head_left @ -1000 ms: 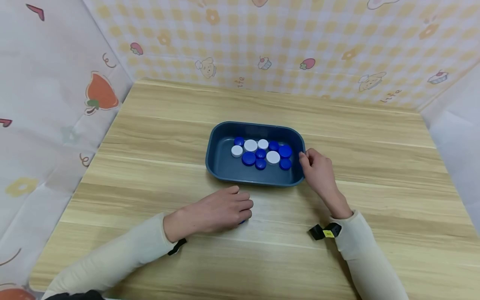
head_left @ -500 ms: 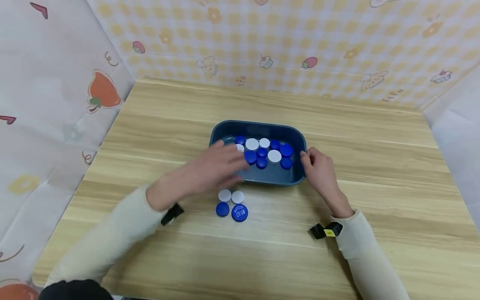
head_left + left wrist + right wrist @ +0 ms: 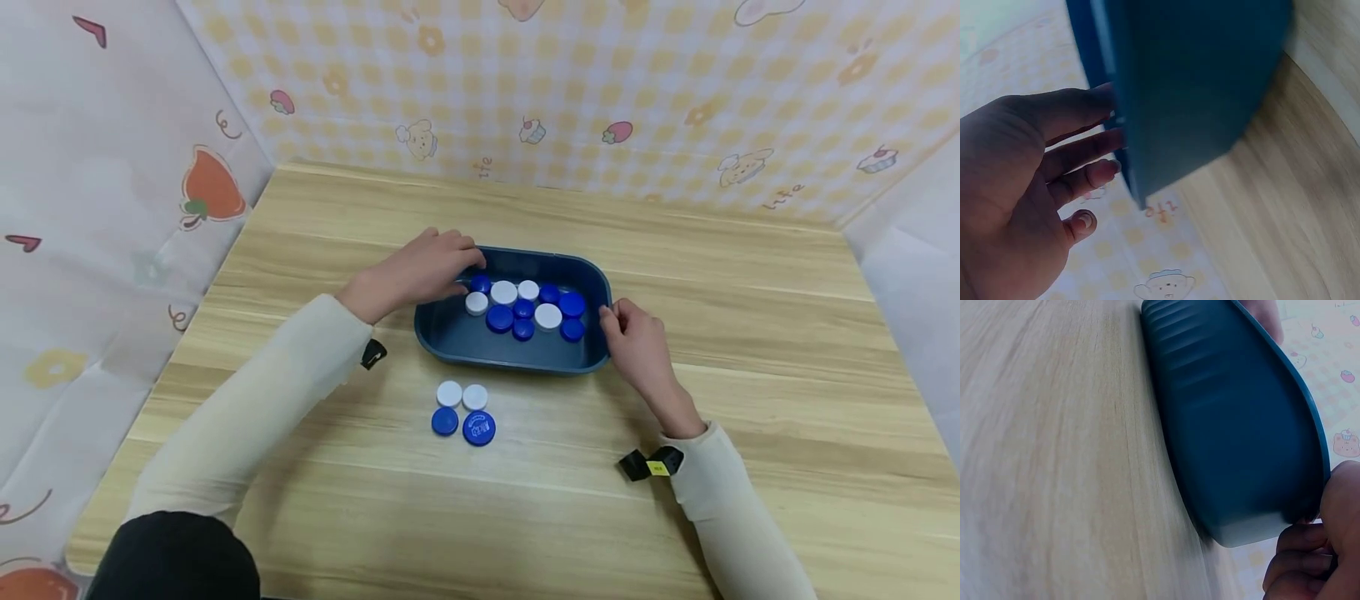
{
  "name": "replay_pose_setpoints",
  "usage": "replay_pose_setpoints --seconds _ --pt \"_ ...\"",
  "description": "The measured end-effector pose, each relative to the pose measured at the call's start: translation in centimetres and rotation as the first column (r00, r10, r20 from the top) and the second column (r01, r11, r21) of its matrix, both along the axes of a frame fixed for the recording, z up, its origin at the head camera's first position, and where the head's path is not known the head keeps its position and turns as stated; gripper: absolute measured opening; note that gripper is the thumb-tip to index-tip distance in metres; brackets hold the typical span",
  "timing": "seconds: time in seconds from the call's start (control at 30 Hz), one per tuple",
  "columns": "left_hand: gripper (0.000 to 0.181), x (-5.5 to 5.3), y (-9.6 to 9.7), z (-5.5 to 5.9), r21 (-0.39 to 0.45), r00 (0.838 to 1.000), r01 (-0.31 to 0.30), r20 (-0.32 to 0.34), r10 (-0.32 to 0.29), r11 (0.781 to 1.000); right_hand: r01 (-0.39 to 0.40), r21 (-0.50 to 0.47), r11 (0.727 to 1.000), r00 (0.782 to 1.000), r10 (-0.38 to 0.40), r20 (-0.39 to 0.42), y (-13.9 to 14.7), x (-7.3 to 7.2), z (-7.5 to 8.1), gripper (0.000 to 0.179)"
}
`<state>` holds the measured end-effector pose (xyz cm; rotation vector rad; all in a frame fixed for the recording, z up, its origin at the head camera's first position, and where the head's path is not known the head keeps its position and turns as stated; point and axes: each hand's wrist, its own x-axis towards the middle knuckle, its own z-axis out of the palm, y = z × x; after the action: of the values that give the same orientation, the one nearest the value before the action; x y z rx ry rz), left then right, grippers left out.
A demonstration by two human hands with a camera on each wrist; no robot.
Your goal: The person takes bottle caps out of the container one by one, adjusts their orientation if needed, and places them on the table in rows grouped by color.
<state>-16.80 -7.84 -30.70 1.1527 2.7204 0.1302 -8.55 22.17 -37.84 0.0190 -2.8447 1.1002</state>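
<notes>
A dark blue tray (image 3: 461,335) holds several round bottle caps, blue and white. My left hand (image 3: 423,268) reaches over its left rim, fingers spread above a blue cap (image 3: 481,284) and a white cap (image 3: 476,303). The left wrist view has the fingertips (image 3: 1105,170) behind the tray wall, so whether they touch a cap is hidden. At the tray's right end, my right hand (image 3: 641,343) pinches the rim between thumb and curled fingers. On the table before the tray lie two white caps (image 3: 449,393) above a small blue cap (image 3: 445,421) and a larger printed blue cap (image 3: 479,428).
The wooden table (image 3: 750,333) carries the tray near its middle. A patterned cloth (image 3: 570,75) rises behind the table's back edge, and white cloth (image 3: 90,208) stands along the left side.
My left hand has lifted off the caps on the table and moved forward into the tray's left end, uncovering those caps. My right hand has stayed on the rim.
</notes>
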Motion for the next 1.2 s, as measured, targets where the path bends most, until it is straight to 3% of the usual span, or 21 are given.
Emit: replay_pose_setpoints --seconds 0.2,0.47,0.83,1.2 --pt "0.045 -0.8 0.8 -0.7 -0.09 1.0 0.001 0.026 0.002 0.996 -0.001 0.003 1.0 1.0 0.001 -0.01 0.0 0.0 0.0 0.034" --pt "0.042 -0.8 0.9 -2.2 -0.172 1.0 0.025 0.015 -0.023 0.985 -0.007 0.004 1.0 1.0 0.007 -0.006 0.0 0.0 0.1 0.034" --pt "0.04 -0.5 1.2 -2.9 -0.169 0.997 0.059 -0.038 -0.066 0.984 -0.007 0.004 1.0 1.0 0.007 -0.005 0.0 0.0 0.1 0.033" --pt "0.033 -0.6 2.0 -3.3 -0.203 0.996 0.038 -0.072 -0.054 0.978 -0.006 0.003 1.0 1.0 0.006 -0.015 0.1 0.0 0.0 0.033"
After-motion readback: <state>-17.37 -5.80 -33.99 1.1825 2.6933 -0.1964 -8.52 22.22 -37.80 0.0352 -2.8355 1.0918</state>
